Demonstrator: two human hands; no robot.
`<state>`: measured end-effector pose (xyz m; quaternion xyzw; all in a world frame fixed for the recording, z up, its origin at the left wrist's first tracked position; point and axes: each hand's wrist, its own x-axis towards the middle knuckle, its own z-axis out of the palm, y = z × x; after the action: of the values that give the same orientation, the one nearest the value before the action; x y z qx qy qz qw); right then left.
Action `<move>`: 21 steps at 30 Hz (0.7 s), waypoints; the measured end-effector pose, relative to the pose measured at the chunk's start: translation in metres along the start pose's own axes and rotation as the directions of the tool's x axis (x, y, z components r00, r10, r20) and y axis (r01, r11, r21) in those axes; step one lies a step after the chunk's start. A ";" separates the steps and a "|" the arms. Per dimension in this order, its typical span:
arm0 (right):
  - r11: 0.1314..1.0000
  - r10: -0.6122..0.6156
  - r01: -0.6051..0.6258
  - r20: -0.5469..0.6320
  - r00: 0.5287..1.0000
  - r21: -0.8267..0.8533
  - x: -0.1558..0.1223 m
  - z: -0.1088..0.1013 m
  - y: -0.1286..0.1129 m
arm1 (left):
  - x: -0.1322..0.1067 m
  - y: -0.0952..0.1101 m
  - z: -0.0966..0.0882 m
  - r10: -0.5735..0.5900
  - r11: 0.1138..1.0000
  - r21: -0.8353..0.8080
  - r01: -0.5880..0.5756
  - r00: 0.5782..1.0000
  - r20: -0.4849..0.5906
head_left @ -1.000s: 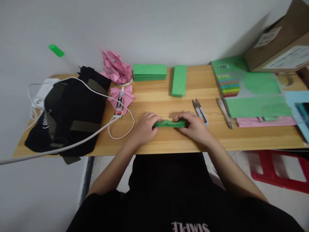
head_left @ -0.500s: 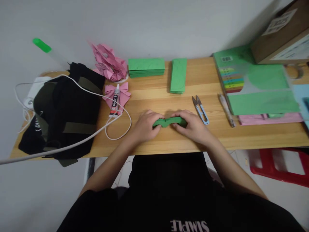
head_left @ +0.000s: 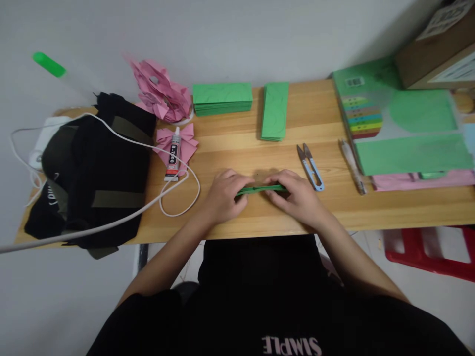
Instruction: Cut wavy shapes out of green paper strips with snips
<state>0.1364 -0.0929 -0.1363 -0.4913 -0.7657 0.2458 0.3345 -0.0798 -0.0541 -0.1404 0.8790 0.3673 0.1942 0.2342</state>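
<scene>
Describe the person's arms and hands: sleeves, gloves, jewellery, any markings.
Both arms, left arm and right arm, are bare below the short sleeves of a black top. The top carries pale lettering, SIMPLE, seen upside down. The left hand and right hand are ungloved; no ring, watch or bracelet shows.

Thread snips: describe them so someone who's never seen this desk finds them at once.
On the wooden desk, look just right of the right hand, which with the left hand pinches a folded green paper strip. The thread snips lie flat there, points toward the wall, left of a pen. Only they have two metal blades in a V on a light blue handle.
</scene>
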 end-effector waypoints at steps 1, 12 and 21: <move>1.000 -0.010 0.010 -0.010 1.000 -0.002 0.000 0.001 0.001 | 0.000 0.000 0.000 0.002 1.000 -0.009 -0.002 1.000 -0.009; 0.994 -0.103 0.105 -0.075 0.992 0.017 -0.002 0.007 0.007 | 0.002 -0.004 0.002 0.057 0.996 -0.068 -0.056 0.998 0.017; 0.991 -0.113 0.117 -0.059 0.992 0.066 -0.003 0.006 0.006 | 0.001 -0.005 0.003 0.106 0.994 -0.033 -0.106 0.994 0.009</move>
<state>0.1365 -0.0936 -0.1454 -0.4412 -0.7740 0.2389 0.3862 -0.0802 -0.0517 -0.1457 0.8943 0.3156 0.2077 0.2399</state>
